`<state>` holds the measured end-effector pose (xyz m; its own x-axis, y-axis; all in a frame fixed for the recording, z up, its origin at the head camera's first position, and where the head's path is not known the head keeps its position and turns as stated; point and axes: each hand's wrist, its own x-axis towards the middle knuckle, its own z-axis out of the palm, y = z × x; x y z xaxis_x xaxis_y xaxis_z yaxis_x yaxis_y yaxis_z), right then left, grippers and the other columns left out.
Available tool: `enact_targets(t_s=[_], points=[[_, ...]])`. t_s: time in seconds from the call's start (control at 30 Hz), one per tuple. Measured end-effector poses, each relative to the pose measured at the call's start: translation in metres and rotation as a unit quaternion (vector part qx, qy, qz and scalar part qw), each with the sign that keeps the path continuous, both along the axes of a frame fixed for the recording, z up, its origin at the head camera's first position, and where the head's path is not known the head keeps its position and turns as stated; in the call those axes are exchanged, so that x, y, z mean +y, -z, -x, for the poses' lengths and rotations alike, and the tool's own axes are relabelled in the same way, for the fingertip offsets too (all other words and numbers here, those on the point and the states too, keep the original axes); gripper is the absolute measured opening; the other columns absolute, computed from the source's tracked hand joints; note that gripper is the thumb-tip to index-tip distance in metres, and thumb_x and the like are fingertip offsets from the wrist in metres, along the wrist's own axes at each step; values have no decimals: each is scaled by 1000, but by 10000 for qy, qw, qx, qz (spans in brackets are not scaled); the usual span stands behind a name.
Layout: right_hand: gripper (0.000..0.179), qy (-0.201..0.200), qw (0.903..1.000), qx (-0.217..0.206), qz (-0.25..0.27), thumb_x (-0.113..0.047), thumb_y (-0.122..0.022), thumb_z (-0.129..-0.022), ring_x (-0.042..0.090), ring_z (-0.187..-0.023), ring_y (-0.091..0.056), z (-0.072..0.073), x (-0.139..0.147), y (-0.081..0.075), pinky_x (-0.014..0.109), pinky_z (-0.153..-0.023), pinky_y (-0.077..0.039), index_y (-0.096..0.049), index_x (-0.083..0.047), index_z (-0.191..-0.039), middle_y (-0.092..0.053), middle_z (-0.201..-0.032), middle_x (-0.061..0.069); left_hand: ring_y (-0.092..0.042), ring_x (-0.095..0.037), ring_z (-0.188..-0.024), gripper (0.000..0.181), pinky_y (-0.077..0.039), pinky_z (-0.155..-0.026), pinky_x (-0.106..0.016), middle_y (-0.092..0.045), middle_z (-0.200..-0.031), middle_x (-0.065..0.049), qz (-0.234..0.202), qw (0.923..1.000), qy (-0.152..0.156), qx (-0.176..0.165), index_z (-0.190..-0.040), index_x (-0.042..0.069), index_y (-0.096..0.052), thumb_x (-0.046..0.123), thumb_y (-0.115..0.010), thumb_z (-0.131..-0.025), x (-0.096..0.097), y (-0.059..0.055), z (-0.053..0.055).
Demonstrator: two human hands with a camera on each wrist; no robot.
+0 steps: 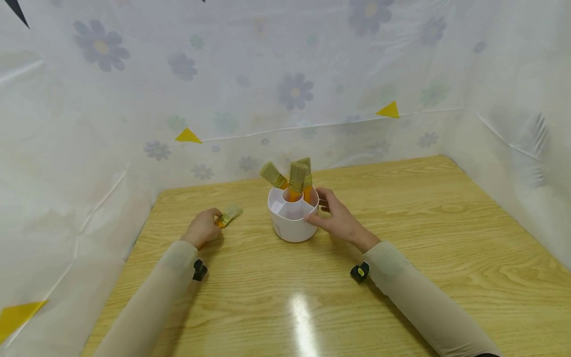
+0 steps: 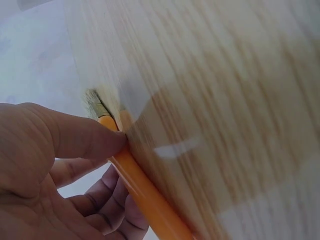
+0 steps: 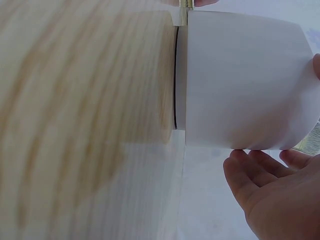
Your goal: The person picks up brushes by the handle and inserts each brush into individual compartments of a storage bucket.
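In the head view, a round white divided holder (image 1: 294,230) stands on the table, with three paintbrushes (image 1: 297,174) in it, bristles up. My right hand (image 1: 338,218) grips the holder's right side, the thumb over its near wall and the fingers round the back. Seen from the right wrist, several fingertips meet the smooth white wall (image 3: 245,80). Left of the holder, my left hand (image 1: 201,228) pinches a flat paintbrush (image 1: 231,214) with pale bristles. Its orange handle (image 2: 145,192) runs between thumb and fingers, low along the tabletop in the left wrist view.
The wood-grain table (image 1: 401,208) meets a flower-printed plastic sheet (image 1: 267,74) at the back, with more sheeting at both sides. Small yellow triangles (image 1: 389,110) mark the sheet. A dark wrist camera (image 1: 359,272) sits by the right cuff.
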<state>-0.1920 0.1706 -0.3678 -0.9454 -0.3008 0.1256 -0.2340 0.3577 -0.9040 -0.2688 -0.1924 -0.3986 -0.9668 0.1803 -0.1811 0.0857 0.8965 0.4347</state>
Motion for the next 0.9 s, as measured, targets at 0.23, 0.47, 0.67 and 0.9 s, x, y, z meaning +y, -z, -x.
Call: enact_targets(t_s=[0.23,0.47,0.67,0.9], points=[[78,3,10000,9,-24,-27,-68,-89,42,-131,-36,0,0,0,56,-106,-30,-23,-1,-147,-32,-147,20,-52,-32,-99,56,-42,-76,-41,-49,-132,-27,-38,9999,140,2,-138,-2,-44,-6,-52,-82,-1,2,0],[78,-10,10000,16,26,-25,-68,-89,44,-131,-35,-1,0,-1,57,-106,-29,-23,0,-147,-31,-148,22,-54,-31,-95,57,-44,-76,-41,-52,-127,-26,-40,9996,249,118,-138,-2,-44,-7,-52,-82,-1,3,1],[79,-7,10000,-30,53,-26,-68,-89,43,-132,-34,-1,0,-1,57,-106,-29,-22,-1,-147,-31,-148,21,-54,-30,-90,57,-46,-75,-41,-55,-118,-25,-68,9993,321,181,-138,-1,-44,-7,-52,-82,-1,1,-1],[82,78,9999,59,32,-39,-69,-86,35,-132,-38,12,4,21,53,-106,-31,-24,-9,-148,-34,-148,12,-53,-28,-83,58,-45,-69,-38,-56,-107,-23,-157,9982,437,382,-136,-1,-45,-9,-53,-80,2,-1,-3]])
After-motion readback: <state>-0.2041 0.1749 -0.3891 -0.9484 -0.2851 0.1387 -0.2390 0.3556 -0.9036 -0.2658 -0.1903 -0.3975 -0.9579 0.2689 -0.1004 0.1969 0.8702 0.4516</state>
